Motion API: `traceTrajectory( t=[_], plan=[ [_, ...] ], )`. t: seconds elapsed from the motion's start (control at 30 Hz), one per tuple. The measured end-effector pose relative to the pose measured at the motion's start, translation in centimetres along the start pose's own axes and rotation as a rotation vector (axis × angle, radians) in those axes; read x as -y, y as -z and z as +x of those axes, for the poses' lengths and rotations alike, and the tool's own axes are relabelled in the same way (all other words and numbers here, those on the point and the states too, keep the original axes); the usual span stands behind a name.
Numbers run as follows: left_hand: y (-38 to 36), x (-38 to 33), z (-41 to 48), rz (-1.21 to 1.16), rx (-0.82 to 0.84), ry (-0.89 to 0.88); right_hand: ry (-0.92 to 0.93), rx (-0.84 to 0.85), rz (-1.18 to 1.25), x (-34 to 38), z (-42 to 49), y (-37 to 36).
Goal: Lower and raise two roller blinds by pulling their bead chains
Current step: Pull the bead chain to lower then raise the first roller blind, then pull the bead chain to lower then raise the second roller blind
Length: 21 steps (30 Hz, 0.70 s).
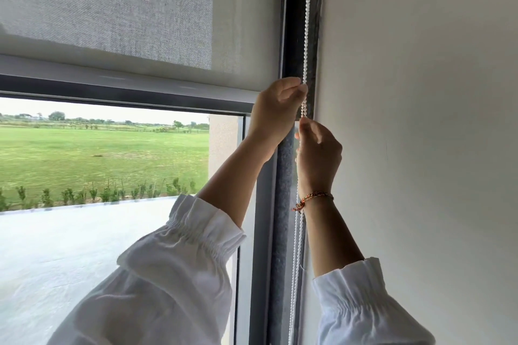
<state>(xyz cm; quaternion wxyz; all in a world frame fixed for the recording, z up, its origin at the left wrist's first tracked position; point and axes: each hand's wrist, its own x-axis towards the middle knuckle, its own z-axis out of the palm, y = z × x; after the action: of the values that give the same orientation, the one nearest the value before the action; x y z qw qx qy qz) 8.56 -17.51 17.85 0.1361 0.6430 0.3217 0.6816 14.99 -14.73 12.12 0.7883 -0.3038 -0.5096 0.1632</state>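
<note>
A grey roller blind (112, 8) covers the upper part of the window, its bottom bar (126, 80) hanging about a third of the way down. A white bead chain (307, 22) runs vertically along the dark window frame at the right. My left hand (276, 109) pinches the chain with fingertips at the top. Just below it, my right hand (318, 151), with a braided bracelet on its wrist, grips the same chain. Below the hands the chain hangs as two strands (297, 246).
A white wall (420, 120) stands immediately right of the chain. The dark window frame (286, 204) runs vertically behind my arms. Through the glass I see a pale terrace (70, 246) and a green field (98, 154).
</note>
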Motion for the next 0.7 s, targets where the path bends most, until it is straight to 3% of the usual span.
traceTrajectory(
  t=[0.1,0.17,0.23,0.37,0.5,0.6,0.7],
  plan=[
    [2.4,0.3,-1.5,0.112,-0.04,-0.016,-0.017,-0.145,-0.153,1.0,-1.9,-1.2],
    [5.0,0.5,-2.9,0.154,-0.075,-0.043,0.07,-0.243,-0.202,1.9,-4.4,-2.7],
    [9.1,0.6,-4.9,0.174,-0.127,-0.071,0.16,-0.226,-0.169,2.7,-7.9,-5.2],
    [21.0,-0.3,-10.6,0.371,-0.261,-0.181,0.147,0.077,-0.113,4.2,-17.7,-12.7],
    [37.5,-3.5,-18.6,0.918,-0.296,-0.249,0.252,0.374,-0.164,8.0,-31.1,-21.8],
    [51.2,-8.1,-25.3,1.334,-0.277,-0.083,0.371,0.583,-0.11,13.9,-42.7,-29.1],
    [62.4,-13.0,-32.2,1.577,-0.34,0.09,0.362,0.764,0.013,20.9,-53.7,-34.7]
  ],
)
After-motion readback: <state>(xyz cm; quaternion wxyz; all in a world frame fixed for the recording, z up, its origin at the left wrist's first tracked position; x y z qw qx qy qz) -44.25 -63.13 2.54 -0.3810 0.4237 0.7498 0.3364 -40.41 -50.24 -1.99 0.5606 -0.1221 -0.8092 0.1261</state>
